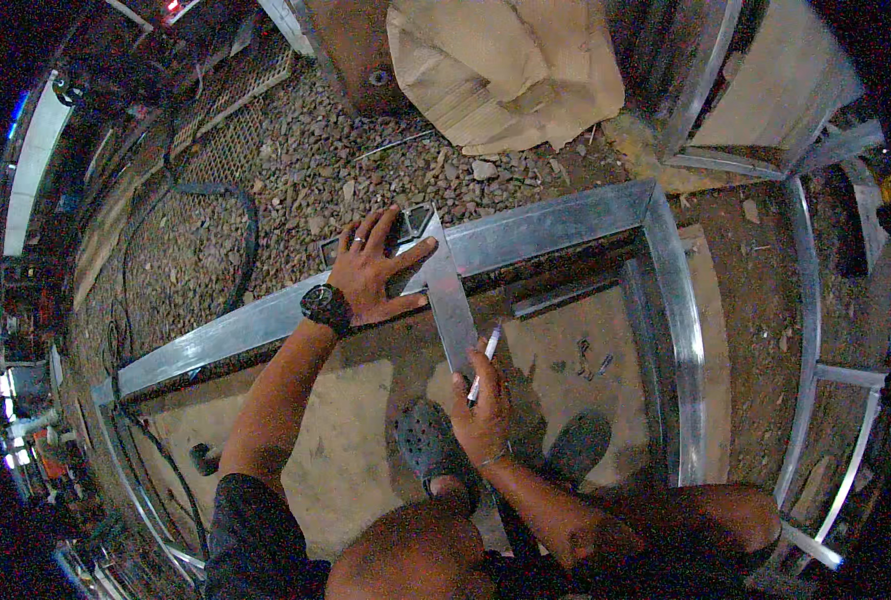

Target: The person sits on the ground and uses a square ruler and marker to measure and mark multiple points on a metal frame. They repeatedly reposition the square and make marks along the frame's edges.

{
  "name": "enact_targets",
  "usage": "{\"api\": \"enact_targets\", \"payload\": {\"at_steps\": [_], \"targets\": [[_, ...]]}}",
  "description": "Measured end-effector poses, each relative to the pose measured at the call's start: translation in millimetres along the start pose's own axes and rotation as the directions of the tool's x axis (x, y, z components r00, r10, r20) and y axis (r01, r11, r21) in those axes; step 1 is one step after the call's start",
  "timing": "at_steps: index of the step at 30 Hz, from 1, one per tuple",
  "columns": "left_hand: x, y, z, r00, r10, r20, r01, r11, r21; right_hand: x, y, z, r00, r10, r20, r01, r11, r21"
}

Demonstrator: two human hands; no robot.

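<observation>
My left hand [371,270], fingers spread, presses flat on the galvanised metal bar [556,228] at the far side of a rectangular frame. Its thumb and index finger touch a short silver metal piece [454,310] that lies across the bar and sticks out toward me. Beyond my fingertips, a hollow metal end [419,218] shows; the rest is under the hand. My right hand [484,415] is closed around a slim white marker [486,365], held slanted. Its fingertips are at the near end of the metal piece.
Cardboard [341,450] lies inside the frame, under my dark clogs [428,440]. Small metal bits [594,360] lie to the right. Gravel [306,170] spreads beyond, with a black cable [251,240] and crumpled brown paper [506,70]. Another metal frame [806,290] stands at right.
</observation>
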State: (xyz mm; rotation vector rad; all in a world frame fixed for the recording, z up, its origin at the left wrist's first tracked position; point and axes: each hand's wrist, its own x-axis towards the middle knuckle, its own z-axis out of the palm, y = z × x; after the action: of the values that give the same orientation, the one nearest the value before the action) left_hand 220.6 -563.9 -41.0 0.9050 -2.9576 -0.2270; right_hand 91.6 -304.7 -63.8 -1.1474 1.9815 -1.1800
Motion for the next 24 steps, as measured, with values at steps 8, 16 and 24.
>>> {"api": "enact_targets", "payload": {"at_steps": [8, 16, 24], "targets": [[-1.0, -1.9, -2.7, 1.000, -0.001, -0.002, 0.001, 1.000, -0.023, 3.5, -13.1, -1.4, 0.999, 0.047, -0.007, -0.047, 0.998, 0.039], [-0.9, -1.6, -2.5, 1.000, -0.023, 0.016, 0.023, 1.000, -0.002, 3.0, -14.0, -1.3, 0.997, 0.079, 0.001, -0.079, 0.996, 0.029], [-0.9, -3.1, 1.5, 1.000, -0.018, -0.005, 0.018, 1.000, -0.010, 4.7, -17.1, -3.8, 0.997, 0.078, -0.008, -0.077, 0.994, 0.071]]}}
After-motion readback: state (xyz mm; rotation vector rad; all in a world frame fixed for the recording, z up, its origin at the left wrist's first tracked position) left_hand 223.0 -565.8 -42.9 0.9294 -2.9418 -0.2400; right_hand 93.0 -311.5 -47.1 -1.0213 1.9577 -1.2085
